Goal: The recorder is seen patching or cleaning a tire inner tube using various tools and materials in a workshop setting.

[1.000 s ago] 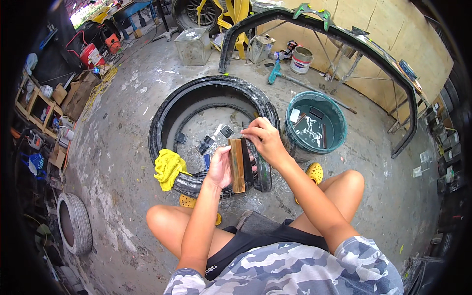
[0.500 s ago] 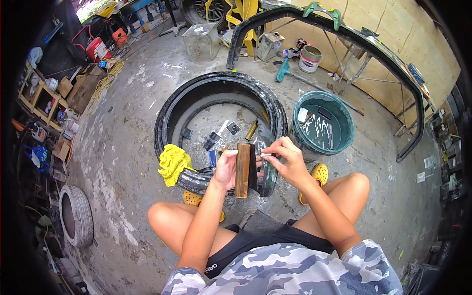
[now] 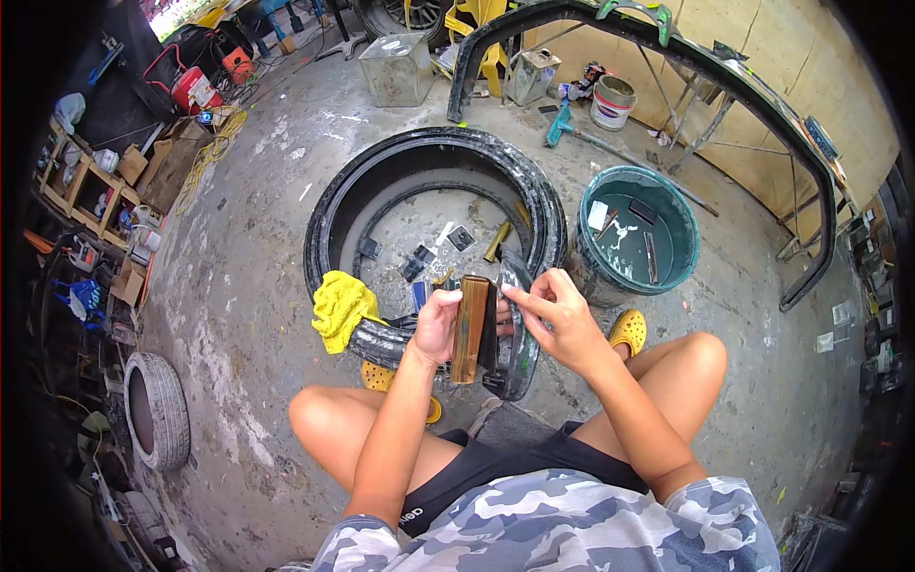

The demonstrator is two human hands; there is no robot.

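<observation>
Person seated on concrete floor (image 3: pixel 238 286), black tyre (image 3: pixel 429 162) lying flat just ahead, small parts scattered inside its ring. Left hand (image 3: pixel 437 324) wrapped round upright wooden block (image 3: pixel 469 329) at tyre's near rim; right hand (image 3: pixel 553 319) pinched shut on a small piece, too small to identify, touching block's top. Yellow cloth (image 3: pixel 341 307) draped on rim to the left. Teal bucket (image 3: pixel 637 238) close on right. Bare floor open to left.

floor: stained concrete (image 3: pixel 257 286) | wall: plywood panels (image 3: pixel 762 48) | shelves left (image 3: pixel 71 181) | daylight
</observation>
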